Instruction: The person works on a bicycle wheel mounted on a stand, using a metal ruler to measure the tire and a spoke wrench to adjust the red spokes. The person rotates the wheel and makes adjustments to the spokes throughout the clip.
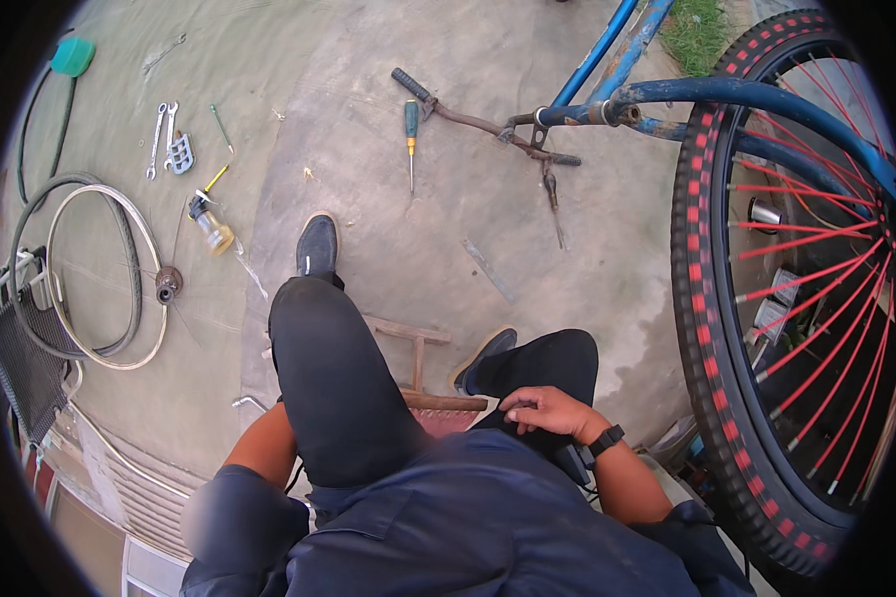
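Note:
My right hand (536, 410), with a black band on its wrist, rests on my right thigh, empty and loosely curled with fingers a little apart. My left hand is hidden beyond my left thigh; only the forearm shows. A bent metal rod end (249, 402) sticks out near that forearm; whether I hold it cannot be told. Ahead, a blue bicycle fork and frame (717, 90) stand with rusty handlebars (478, 122) low at the ground. The wheel (705, 328) has red spokes and a red-checked black tyre. A green-and-yellow screwdriver (411, 138) lies left of the handlebars.
A second screwdriver (552, 195) and a flat metal strip (488, 269) lie ahead. At left are combination wrenches (157, 142), a pedal (181, 154), a small bottle (215, 233), a bare rim (52, 287) with a tyre (136, 280), a hub (168, 285) and a mesh chair (26, 366). A wooden stool (448, 403) is beneath me.

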Demonstrator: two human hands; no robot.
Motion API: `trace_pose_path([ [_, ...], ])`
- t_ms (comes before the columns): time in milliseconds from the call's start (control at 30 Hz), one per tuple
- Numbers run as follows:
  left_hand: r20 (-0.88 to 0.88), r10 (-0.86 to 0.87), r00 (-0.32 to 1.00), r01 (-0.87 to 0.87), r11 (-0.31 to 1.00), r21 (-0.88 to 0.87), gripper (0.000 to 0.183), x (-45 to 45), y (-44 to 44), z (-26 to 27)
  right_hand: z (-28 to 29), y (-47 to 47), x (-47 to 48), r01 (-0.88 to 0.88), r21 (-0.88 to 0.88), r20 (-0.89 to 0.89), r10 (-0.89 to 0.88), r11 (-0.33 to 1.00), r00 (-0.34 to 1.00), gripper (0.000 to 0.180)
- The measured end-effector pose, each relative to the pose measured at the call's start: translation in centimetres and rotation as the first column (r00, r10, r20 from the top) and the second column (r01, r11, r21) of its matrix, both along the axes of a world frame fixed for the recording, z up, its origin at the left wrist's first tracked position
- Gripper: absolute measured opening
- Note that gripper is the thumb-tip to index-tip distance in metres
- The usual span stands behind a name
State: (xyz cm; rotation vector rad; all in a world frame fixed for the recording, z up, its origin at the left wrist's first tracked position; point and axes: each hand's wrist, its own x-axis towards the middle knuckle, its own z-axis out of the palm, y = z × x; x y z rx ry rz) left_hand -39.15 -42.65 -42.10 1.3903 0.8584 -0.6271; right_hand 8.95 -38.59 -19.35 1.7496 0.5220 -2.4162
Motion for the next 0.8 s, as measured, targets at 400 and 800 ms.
trace_pose_path([
  [400, -0.023, 0.011, 1.000, -0.007, 0.987, 0.160, 0.035, -2.7, 7.3, -6.3, -9.1, 5.0, 0.2, -0.071, 0.229, 0.096, 0.050, 0.971, 0.994, 0.039],
  [800, 0.225, 0.708, 0.670, -0.733, 0.583, 0.349, 0.030, -3.9, 23.3, -3.7, -14.3, 6.1, -2.5, -0.166, 0.468, 0.485, -0.095, 0.868, 0.869, 0.023],
])
